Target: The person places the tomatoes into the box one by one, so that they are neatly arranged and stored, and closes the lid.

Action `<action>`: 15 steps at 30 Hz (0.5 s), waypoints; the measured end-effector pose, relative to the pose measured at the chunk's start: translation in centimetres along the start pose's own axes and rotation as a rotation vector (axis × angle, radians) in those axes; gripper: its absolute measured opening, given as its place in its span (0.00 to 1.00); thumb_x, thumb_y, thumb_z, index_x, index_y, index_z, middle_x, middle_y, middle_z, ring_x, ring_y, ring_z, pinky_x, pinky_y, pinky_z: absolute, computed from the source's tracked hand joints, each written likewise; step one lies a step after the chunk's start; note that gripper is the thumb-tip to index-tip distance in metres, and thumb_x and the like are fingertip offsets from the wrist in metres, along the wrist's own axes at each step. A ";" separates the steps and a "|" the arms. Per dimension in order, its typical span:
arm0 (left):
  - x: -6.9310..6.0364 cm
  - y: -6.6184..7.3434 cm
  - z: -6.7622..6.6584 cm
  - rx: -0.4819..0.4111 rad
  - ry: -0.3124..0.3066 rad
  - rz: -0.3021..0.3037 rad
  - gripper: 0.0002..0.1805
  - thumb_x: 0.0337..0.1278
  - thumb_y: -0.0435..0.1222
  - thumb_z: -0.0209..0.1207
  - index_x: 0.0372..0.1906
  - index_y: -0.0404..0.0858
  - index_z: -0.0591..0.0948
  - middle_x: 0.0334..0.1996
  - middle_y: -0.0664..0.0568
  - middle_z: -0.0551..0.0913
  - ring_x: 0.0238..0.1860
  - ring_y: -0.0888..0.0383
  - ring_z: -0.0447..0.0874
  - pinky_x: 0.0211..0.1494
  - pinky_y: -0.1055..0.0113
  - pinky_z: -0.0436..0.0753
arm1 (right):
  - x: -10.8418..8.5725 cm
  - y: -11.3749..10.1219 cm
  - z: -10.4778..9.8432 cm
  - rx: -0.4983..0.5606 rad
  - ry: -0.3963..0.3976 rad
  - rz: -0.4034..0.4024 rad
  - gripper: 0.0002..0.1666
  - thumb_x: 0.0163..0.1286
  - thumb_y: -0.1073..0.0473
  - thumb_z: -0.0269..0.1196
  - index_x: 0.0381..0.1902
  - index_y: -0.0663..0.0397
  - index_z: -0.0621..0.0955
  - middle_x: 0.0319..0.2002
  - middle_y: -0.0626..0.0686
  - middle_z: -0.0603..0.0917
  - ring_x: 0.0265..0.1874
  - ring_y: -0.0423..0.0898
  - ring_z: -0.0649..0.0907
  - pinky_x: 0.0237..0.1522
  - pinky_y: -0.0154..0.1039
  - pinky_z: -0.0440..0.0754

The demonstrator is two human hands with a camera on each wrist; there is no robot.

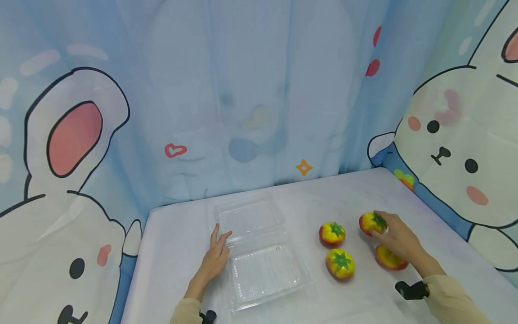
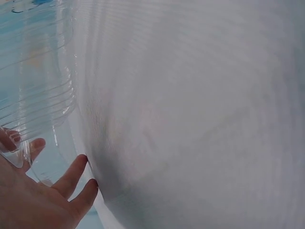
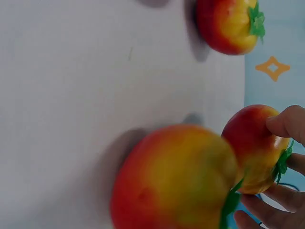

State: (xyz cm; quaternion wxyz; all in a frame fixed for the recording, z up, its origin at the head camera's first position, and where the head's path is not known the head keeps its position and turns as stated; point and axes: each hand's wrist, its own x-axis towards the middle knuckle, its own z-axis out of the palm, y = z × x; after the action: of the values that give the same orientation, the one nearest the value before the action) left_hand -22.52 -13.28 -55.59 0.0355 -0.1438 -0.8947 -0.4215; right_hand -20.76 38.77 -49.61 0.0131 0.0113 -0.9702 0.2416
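Observation:
My right hand point(image 1: 398, 238) grips a red-and-yellow toy persimmon point(image 1: 370, 222) with a green leafy top at the far right of the group. In the right wrist view, the thumb lies on one side of this persimmon point(image 3: 252, 143) and fingers are on the other. A second persimmon point(image 1: 388, 258) sits just under that hand, partly covered by it. Two more persimmons, a rear one point(image 1: 332, 234) and a front one point(image 1: 340, 264), stand to the left. My left hand point(image 1: 214, 258), fingers spread, touches the left side of an opened clear plastic clamshell box point(image 1: 267, 274) near its hinge.
The box's lid point(image 1: 251, 218) lies folded back behind its base on the white-covered table point(image 1: 170, 252). A blue curtain point(image 1: 251, 90) with cartoon rabbits hangs along the table's back and sides.

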 end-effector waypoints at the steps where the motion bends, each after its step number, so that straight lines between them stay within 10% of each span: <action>1: 0.1 0.0 0.0 0.006 0.000 -0.001 0.26 0.65 0.30 0.42 0.68 0.36 0.70 0.77 0.35 0.44 0.66 0.29 0.64 0.55 0.33 0.72 | 0.1 -0.3 -0.1 -0.003 0.006 -0.009 0.47 0.67 0.45 0.65 0.71 0.66 0.60 0.63 0.77 0.62 0.58 0.74 0.66 0.53 0.75 0.67; 15: -0.1 0.3 -0.1 -0.010 -0.011 -0.018 0.25 0.64 0.29 0.41 0.66 0.35 0.71 0.77 0.35 0.43 0.66 0.28 0.63 0.54 0.32 0.72 | 1.3 -6.7 -1.2 -0.006 0.067 -0.130 0.42 0.65 0.51 0.68 0.70 0.63 0.65 0.65 0.74 0.65 0.60 0.72 0.68 0.54 0.75 0.66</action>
State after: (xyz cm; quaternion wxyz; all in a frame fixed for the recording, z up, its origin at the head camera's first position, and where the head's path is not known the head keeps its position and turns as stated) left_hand -22.34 -13.16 -55.32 0.0259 -0.1380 -0.8939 -0.4257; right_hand -21.83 33.41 -45.42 0.0610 0.0661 -0.9672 0.2377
